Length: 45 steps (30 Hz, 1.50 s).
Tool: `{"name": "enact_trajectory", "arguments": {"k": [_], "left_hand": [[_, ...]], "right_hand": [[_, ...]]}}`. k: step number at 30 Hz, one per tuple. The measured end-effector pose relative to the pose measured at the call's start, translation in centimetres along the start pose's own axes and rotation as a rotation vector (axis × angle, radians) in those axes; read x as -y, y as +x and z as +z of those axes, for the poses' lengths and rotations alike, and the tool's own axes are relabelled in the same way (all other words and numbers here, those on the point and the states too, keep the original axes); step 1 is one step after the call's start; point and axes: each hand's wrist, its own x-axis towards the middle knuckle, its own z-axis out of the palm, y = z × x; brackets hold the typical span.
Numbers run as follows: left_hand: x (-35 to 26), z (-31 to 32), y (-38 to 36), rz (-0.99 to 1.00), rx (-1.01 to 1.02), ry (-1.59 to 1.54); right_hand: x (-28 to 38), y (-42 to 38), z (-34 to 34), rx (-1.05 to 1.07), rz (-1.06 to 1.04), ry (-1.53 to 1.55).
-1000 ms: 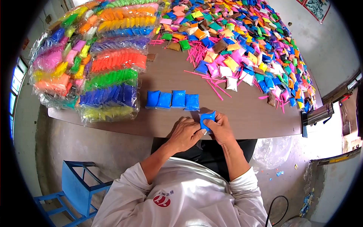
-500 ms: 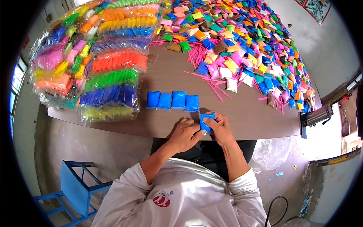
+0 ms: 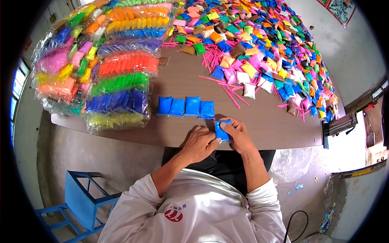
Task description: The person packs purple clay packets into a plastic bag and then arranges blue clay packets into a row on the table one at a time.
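Observation:
A small blue packet [image 3: 222,133] is held between my two hands at the table's front edge. My right hand [image 3: 238,135] grips its right side, thumb on top near the upper part. The fingertips and thumb of my left hand [image 3: 198,143] close on its lower left side. Beyond my hands, several blue packets [image 3: 177,107] lie flat side by side in a row on the brown table [image 3: 178,77].
Stacked clear bags of coloured packets [image 3: 117,85] fill the table's left side. A large heap of loose packets [image 3: 259,52] with pink sticks [image 3: 231,96] covers the back right. A metal fixture [image 3: 342,123] is at the right edge, a blue stool [image 3: 81,202] lower left.
The thumb of my right hand has shifted slightly on the blue packet, and more of the packet shows. My left hand has barely moved.

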Motion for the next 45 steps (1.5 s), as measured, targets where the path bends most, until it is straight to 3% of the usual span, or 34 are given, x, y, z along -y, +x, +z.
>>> {"name": "enact_trajectory", "arguments": {"k": [2,4,7,22,36,45], "left_hand": [[0.0,-0.1,0.0,-0.07,0.055,0.001],[0.0,-0.1,0.1,-0.041,0.021,-0.017],[-0.2,-0.1,0.1,-0.005,-0.004,-0.028],[-0.4,-0.2,0.3,-0.031,0.015,-0.055],[-0.3,-0.4,0.2,-0.043,0.043,-0.007],[0.1,-0.5,0.1,-0.173,0.028,-0.245]], "right_hand": [[0.5,-0.1,-0.4,0.029,0.027,0.046],[0.1,0.2,-1.4,0.13,-0.003,-0.124],[-0.4,0.4,-2.1,0.085,0.011,-0.274],[-1.7,0.4,-1.7,0.063,-0.031,-0.044],[-0.5,-0.2,-1.9,0.093,-0.048,-0.221],[-0.2,0.2,-2.3,0.08,0.048,-0.143]]}}
